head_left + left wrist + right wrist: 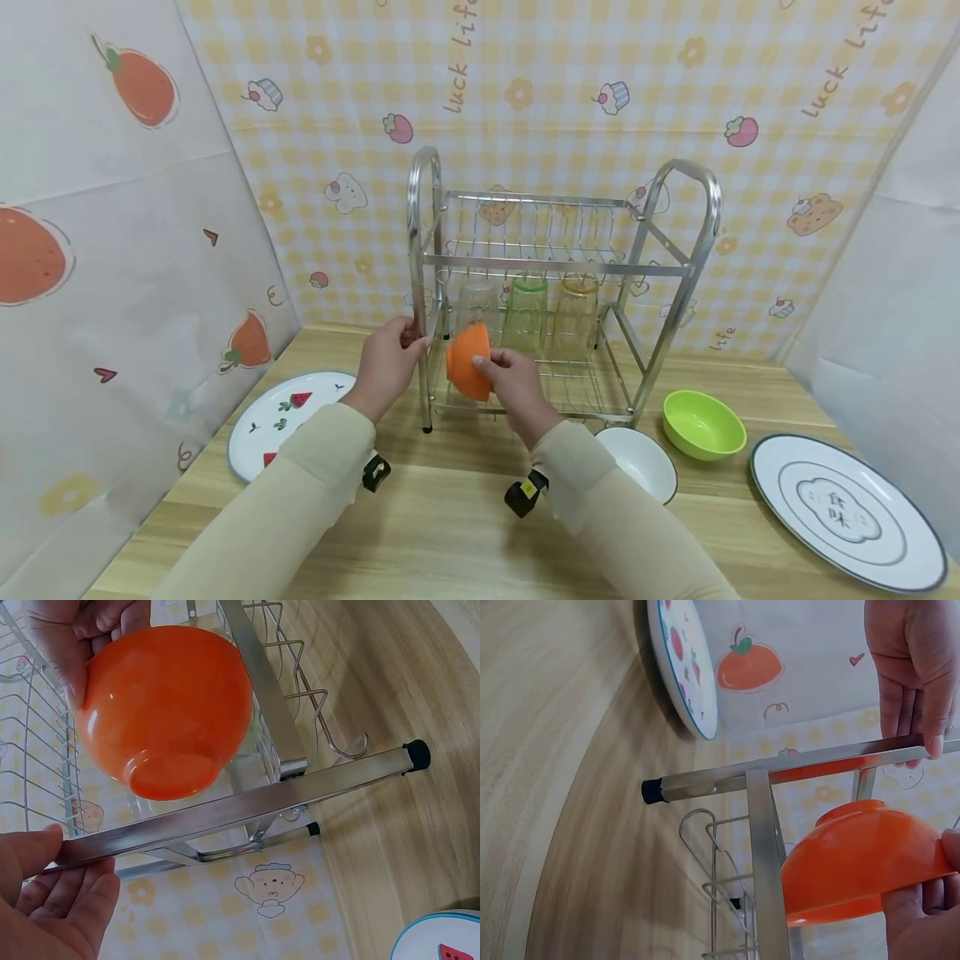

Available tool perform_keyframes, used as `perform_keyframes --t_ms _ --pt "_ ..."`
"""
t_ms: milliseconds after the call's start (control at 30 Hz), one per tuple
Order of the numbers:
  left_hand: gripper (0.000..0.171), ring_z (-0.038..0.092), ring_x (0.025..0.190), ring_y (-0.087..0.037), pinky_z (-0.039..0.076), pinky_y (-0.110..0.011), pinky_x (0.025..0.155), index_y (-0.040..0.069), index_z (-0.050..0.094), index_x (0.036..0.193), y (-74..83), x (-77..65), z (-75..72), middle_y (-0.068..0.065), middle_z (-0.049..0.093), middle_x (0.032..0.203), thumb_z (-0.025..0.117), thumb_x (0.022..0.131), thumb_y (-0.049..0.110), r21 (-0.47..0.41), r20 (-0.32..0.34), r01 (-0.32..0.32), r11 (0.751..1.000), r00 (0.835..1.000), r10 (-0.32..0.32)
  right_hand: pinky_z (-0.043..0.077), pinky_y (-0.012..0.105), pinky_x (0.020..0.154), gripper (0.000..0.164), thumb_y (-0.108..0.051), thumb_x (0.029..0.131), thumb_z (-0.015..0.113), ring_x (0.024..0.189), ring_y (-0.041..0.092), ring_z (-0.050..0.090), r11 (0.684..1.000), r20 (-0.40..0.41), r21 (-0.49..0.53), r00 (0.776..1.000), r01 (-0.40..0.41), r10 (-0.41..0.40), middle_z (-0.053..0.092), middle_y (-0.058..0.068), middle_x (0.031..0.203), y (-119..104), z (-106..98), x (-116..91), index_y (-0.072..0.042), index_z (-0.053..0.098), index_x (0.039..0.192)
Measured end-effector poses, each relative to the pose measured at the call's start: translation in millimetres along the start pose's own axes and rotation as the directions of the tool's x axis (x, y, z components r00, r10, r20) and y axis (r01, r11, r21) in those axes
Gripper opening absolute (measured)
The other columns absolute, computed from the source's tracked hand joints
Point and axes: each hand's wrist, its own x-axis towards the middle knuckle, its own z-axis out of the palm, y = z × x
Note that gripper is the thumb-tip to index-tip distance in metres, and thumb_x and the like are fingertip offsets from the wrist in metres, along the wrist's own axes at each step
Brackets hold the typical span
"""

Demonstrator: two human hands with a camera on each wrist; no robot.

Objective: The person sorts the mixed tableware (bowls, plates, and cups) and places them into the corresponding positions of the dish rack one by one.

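My right hand point(517, 387) pinches an orange bowl point(468, 362) by its rim, tipped on its side at the front of a metal dish rack point(555, 267). In the left wrist view the bowl's round foot point(172, 776) faces the camera. My left hand point(390, 362) grips the rack's front left post point(202, 817), thumb on one side and fingers on the other. Behind the bowl, on the lower shelf, stand a clear glass point(477, 302), a green-rimmed glass point(527, 317) and an orange-rimmed glass point(576, 317). Wire slots line the upper shelf point(532, 225).
Left of the rack lies a white plate with watermelon prints point(322, 390). To its right are a white bowl point(645, 467), a green bowl point(703, 423) and a large white plate with dark rings point(900, 533). A patterned cloth wall point(570, 75) stands behind.
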Motion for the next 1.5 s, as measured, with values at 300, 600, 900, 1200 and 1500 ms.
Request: perform_keyframes --t_ms 300,600,900,1200,1500 --pt "0.024 0.062 0.097 -0.029 0.053 -0.04 0.081 -0.005 0.061 0.113 -1.1 0.7 -0.6 -0.018 0.066 0.106 0.061 0.096 0.011 0.019 -0.002 -0.008 1.0 1.0 0.008 0.051 0.039 0.093 0.026 -0.017 0.094 0.065 0.11 0.027 0.062 0.991 -0.026 0.115 0.997 -0.065 0.068 0.062 0.014 0.121 7 9 10 0.0 0.065 0.113" --pt "0.019 0.063 0.093 -0.027 0.054 -0.039 0.079 -0.002 0.063 0.106 -0.6 1.3 -2.2 -0.016 0.067 0.102 0.062 0.095 0.014 0.042 0.011 -0.023 0.999 1.0 0.022 0.049 0.041 0.095 0.024 -0.017 0.096 0.061 0.111 0.027 0.06 0.985 0.014 0.153 0.997 -0.079 0.078 0.06 0.014 0.123 12 14 13 0.001 0.065 0.111" --pt "0.021 0.063 0.093 -0.028 0.054 -0.039 0.079 -0.003 0.063 0.107 -0.9 2.3 -2.9 -0.016 0.068 0.102 0.063 0.094 0.014 0.058 0.012 -0.044 0.997 0.999 0.044 0.049 0.041 0.096 0.024 -0.015 0.096 0.061 0.112 0.028 0.06 0.982 -0.007 0.175 0.997 -0.071 0.074 0.058 0.015 0.126 15 20 17 0.004 0.063 0.112" --pt "0.018 0.064 0.091 -0.028 0.053 -0.04 0.078 -0.002 0.064 0.103 -0.9 2.3 -2.8 -0.016 0.069 0.099 0.064 0.093 0.013 0.058 0.003 -0.054 0.997 0.999 0.054 0.05 0.04 0.094 0.027 -0.013 0.096 0.061 0.114 0.03 0.059 0.979 -0.011 0.186 0.997 -0.079 0.082 0.057 0.018 0.128 19 22 18 0.005 0.062 0.116" --pt "0.017 0.063 0.088 -0.028 0.053 -0.04 0.076 -0.002 0.064 0.102 -1.3 2.6 -1.9 -0.016 0.069 0.097 0.064 0.093 0.012 0.065 -0.006 -0.058 0.996 0.998 0.058 0.052 0.039 0.09 0.023 -0.011 0.095 0.062 0.105 0.025 0.061 0.983 -0.057 0.175 0.996 -0.057 0.068 0.061 0.017 0.117 25 27 19 0.006 0.063 0.11"
